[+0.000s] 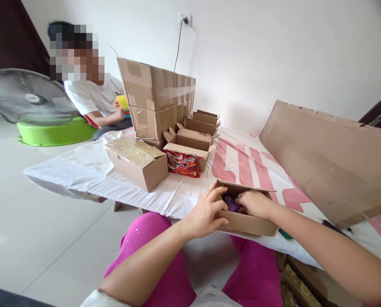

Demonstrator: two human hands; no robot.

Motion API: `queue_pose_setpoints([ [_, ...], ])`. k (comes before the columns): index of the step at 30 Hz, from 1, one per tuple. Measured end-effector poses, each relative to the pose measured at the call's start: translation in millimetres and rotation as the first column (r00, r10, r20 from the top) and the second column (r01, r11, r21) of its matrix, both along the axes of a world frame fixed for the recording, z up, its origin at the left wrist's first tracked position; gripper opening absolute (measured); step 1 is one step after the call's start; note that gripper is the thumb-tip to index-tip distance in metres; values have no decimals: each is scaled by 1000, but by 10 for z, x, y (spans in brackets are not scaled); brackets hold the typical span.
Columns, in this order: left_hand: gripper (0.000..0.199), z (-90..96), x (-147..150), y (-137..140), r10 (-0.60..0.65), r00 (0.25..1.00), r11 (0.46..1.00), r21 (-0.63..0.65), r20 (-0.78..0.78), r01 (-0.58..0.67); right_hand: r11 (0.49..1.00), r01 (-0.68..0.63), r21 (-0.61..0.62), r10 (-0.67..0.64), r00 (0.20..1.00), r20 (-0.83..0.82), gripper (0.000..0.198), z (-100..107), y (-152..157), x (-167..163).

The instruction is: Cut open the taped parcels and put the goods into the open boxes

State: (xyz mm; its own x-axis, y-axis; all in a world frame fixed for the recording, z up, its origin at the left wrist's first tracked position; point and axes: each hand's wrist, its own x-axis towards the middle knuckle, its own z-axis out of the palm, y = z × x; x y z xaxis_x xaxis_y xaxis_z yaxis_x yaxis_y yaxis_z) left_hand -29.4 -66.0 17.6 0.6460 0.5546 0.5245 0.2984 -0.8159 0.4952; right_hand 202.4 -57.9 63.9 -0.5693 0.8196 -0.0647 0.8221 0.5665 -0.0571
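An open cardboard box sits at the near edge of the cloth-covered table, in front of my knees. My left hand holds its left end, with the fingers curled over the rim and the thumb low on the outside. Inside lies a crumpled purple bundle, which could be a bag or packet; its kind is not clear. My right hand reaches into the box with its fingers bent against that bundle. The box's right wall and my wrist hide part of the inside.
A taped carton and a red food packet lie ahead to the left. Behind them are a row of open boxes and stacked large cartons. A big cardboard sheet leans at right. A co-worker sits beyond.
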Motion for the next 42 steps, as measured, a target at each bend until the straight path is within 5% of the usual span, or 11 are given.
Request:
queue_pose_setpoints([
  [4,11,82,-161,83,80,992,995,-68,94,-74,979,90,184,-3,904,-428,12,241,-11,68],
  [11,5,216,-1017,362,379,913,925,-77,151,-372,760,615,212,117,191,-975,24,626,-240,509],
  [13,7,150,-1176,431,503,854,863,-11,132,-506,720,655,229,80,250,-965,24,521,-324,587],
  [15,19,85,-1198,449,625,776,774,61,83,-630,706,634,316,-17,461,-887,20,270,-391,593],
  [18,43,46,-976,340,760,644,621,188,93,-761,796,440,415,-51,732,-680,16,-287,-452,501],
  [20,48,39,-722,190,732,633,565,295,252,-771,861,311,402,-43,833,-551,17,-653,-475,428],
  [22,44,0,-442,24,528,741,614,417,415,-670,845,330,421,-70,849,-523,25,-922,-499,382],
  [25,41,-186,-38,-138,163,934,850,435,317,-296,772,462,437,-127,785,-607,40,-1152,-569,374],
  [28,47,-513,294,-125,203,971,973,82,129,-214,677,636,370,-188,636,-749,52,-1363,-699,371],
  [34,70,-954,720,77,53,988,916,-402,142,9,677,735,34,-347,360,-866,55,-1673,-815,293],
  [42,75,1,1473,939,226,904,889,-456,363,-39,666,746,10,-228,216,-949,61,-582,306,617],
])
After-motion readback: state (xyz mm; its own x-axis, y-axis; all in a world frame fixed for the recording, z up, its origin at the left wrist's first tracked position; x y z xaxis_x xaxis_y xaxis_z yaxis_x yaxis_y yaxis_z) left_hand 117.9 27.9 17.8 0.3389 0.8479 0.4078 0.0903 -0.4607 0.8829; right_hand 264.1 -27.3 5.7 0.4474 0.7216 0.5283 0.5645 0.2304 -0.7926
